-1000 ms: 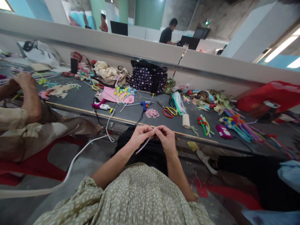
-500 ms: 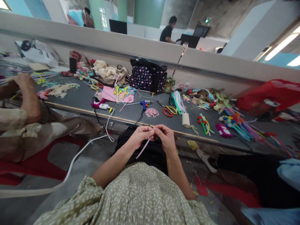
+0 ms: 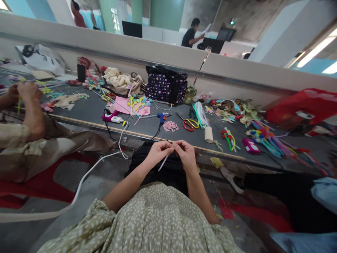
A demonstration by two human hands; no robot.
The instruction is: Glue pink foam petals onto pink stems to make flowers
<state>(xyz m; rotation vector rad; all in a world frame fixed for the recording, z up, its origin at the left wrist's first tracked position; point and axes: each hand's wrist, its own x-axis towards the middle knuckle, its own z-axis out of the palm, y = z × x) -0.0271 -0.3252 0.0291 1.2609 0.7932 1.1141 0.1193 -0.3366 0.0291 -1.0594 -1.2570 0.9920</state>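
Note:
Over my lap, at the front edge of the table, both my hands meet with pinched fingertips. A thin pale-lilac pipe cleaner point(image 3: 163, 163) is held between them, its loose end hanging down to the left. My left hand point(image 3: 158, 152) and my right hand point(image 3: 186, 155) each close thumb and forefinger on its upper end, which the fingers hide. Just beyond my hands lies a pile of small pink pieces point(image 3: 171, 126). Behind the pile rests a blue glue gun point(image 3: 162, 116), and to its right are scissors point(image 3: 187, 125) with red and yellow handles.
Bundled pastel pipe cleaners point(image 3: 201, 117) stand near a beige cylinder point(image 3: 208, 134). A pink sheet point(image 3: 118, 105) bears small flowers. Farther back sits a polka-dot bag point(image 3: 165, 85). A white cable point(image 3: 86, 174) hangs at left. Co-workers sit on both sides; one's hand point(image 3: 28, 92) works at left.
The pipe cleaner's hanging end has become shorter and swung toward my right. My fingers have shifted slightly on it. In the background, a person now raises a white sheet.

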